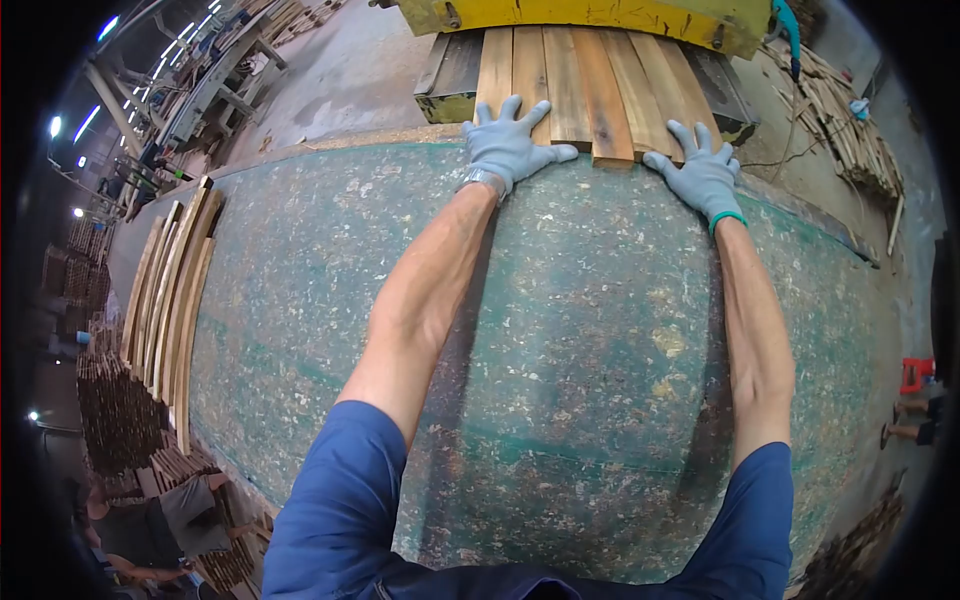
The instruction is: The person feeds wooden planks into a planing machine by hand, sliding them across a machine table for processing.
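Observation:
Several wooden boards (585, 90) lie side by side, running from the far edge of the green table in under a yellow machine (590, 14). Their near ends are uneven, and one darker board sticks out closest to me. Gloved in grey, my left hand (505, 145) lies with spread fingers on the near ends of the leftmost boards. My right hand (700, 175), in a matching glove with a green cuff, rests with fingers apart at the near ends of the rightmost boards. Neither hand is closed around a board. The boards' far ends are hidden beneath the machine.
The worn green tabletop (580, 350) stretches between me and the machine. Loose wood strips (170, 310) lie along its left edge. Wood is piled on the floor at right (840, 120). A person (165, 525) is at lower left, and a red object (916, 374) is at far right.

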Tool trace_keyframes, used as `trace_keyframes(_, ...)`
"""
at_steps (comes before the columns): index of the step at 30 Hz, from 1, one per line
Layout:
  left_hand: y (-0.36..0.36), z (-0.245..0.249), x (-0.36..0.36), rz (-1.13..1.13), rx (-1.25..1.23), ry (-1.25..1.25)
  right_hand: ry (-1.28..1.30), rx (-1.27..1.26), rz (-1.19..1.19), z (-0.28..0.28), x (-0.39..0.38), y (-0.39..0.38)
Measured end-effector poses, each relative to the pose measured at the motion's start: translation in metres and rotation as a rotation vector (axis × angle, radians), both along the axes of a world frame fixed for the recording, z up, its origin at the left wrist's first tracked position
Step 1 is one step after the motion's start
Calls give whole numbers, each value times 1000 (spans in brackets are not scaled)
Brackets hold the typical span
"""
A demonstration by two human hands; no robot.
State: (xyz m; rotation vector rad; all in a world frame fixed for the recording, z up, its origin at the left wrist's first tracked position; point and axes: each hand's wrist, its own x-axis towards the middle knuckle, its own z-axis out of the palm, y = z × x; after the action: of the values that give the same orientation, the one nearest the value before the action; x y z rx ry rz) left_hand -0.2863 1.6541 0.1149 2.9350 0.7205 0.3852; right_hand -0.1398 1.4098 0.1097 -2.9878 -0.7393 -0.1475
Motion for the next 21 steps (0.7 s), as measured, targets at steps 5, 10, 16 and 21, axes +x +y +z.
trace_keyframes(5,-20,-7,1,8,-25,9,-16,-39,-22,-3,0,18)
trace_keyframes(10,-12,-16,26,58,-91,11,-51,-81,-8,-11,20,33)
trace_keyframes(16,12,-17,48,67,-101,36,-62,-132,-2,-9,34,56)
trace_keyframes(21,31,-3,58,50,-170,126,-21,-142,82,-5,36,66)
